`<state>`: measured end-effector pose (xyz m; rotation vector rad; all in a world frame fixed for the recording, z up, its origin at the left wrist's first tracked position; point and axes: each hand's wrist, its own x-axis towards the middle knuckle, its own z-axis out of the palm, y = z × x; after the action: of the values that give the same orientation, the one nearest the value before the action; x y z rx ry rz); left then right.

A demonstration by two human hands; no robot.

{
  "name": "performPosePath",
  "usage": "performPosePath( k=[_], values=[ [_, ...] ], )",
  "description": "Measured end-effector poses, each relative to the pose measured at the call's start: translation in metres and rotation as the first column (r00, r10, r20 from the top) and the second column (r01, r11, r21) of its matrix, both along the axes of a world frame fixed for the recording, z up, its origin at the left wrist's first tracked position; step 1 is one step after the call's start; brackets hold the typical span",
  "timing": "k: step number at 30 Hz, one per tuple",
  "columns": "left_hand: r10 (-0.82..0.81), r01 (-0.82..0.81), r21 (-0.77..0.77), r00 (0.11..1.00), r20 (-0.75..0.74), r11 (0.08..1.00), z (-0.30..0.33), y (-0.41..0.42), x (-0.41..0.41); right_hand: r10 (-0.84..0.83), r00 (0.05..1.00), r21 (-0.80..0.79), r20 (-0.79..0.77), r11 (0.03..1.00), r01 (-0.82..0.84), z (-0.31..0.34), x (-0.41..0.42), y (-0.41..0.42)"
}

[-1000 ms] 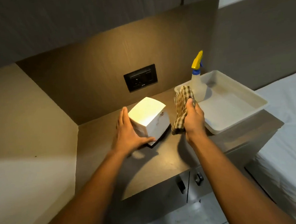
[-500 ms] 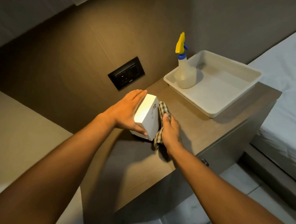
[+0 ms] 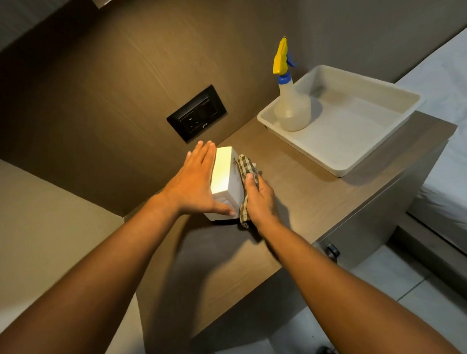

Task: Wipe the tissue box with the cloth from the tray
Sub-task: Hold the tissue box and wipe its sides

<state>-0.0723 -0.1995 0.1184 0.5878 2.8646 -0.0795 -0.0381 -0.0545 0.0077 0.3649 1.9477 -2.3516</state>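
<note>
The tissue box is standing on the counter. The left hand is bracing it, fingers extended flat. The right hand is pressing the cloth against its side, fingers clamped on it.

Since a second ago, your right hand has carried the checked cloth from in front of the tray over to the tissue box and now presses it against the box's right side. Your left hand now lies flat along its left face, fingers straightened.
</note>
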Motion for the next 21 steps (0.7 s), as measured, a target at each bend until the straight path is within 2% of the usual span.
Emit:
performPosePath(
  k=[5, 8, 12, 17, 21],
  values=[
    [0.001, -0.001, 0.012, 1.000, -0.011, 1.000, -0.002, 0.001, 0.001, -0.058, 0.997, 0.036, 0.048, 0.998, 0.056, 0.015, -0.016, -0.008],
    [0.006, -0.006, 0.022, 1.000, -0.022, 1.000, -0.003, 0.000, 0.001, -0.016, 1.000, 0.016, 0.007, 1.000, 0.016, 0.013, -0.011, -0.005],
    [0.000, 0.000, 0.020, 1.000, -0.012, 1.000, -0.003, 0.000, 0.001, 0.000, 0.999, 0.073, -0.052, 0.997, 0.004, -0.003, 0.020, -0.011],
    [0.018, -0.018, 0.032, 1.000, -0.011, 0.999, 0.000, 0.003, 0.004, -0.067, 0.997, 0.052, 0.044, 0.997, 0.065, 0.024, -0.008, -0.010],
    [0.017, -0.017, 0.023, 1.000, -0.013, 1.000, -0.001, 0.002, 0.003, -0.053, 0.996, 0.076, -0.073, 0.995, 0.058, 0.033, -0.012, -0.009]
  ],
)
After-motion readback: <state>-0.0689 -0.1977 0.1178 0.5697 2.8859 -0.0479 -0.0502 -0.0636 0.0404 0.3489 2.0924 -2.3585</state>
